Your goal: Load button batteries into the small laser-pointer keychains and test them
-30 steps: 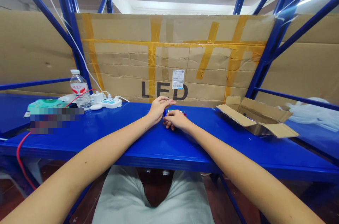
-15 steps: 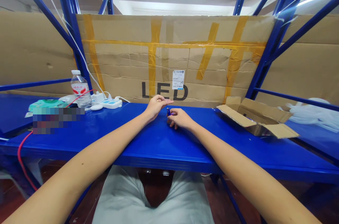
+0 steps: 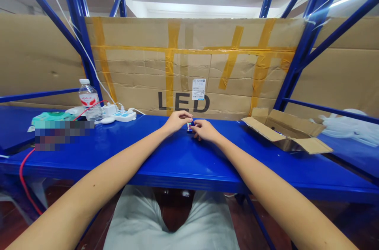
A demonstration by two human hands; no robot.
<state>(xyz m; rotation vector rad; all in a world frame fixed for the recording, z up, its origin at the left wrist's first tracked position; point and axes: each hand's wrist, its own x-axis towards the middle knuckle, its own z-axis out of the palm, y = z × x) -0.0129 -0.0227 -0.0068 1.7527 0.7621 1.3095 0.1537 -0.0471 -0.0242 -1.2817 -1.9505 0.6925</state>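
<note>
Over the blue table (image 3: 177,159), a small blue object with shiny coloured bands (image 3: 190,127) is between my hands; its exact kind is too small to tell. My right hand (image 3: 204,129) grips it from the right, thumb and fingers closed on its side. From the left, my left hand (image 3: 178,121) has its fingers bent together at the object's top edge. The fingers partly cover the object.
To the right stands an open cardboard box (image 3: 291,145). At the left are a water bottle (image 3: 89,102), a white power strip (image 3: 124,115), a green pack (image 3: 51,118) and a red cable (image 3: 22,171). A large cardboard panel (image 3: 142,68) stands behind the table.
My left hand's outstretched fingers have bent down to the object's top. In my right hand the object has turned, showing its coloured bands.
</note>
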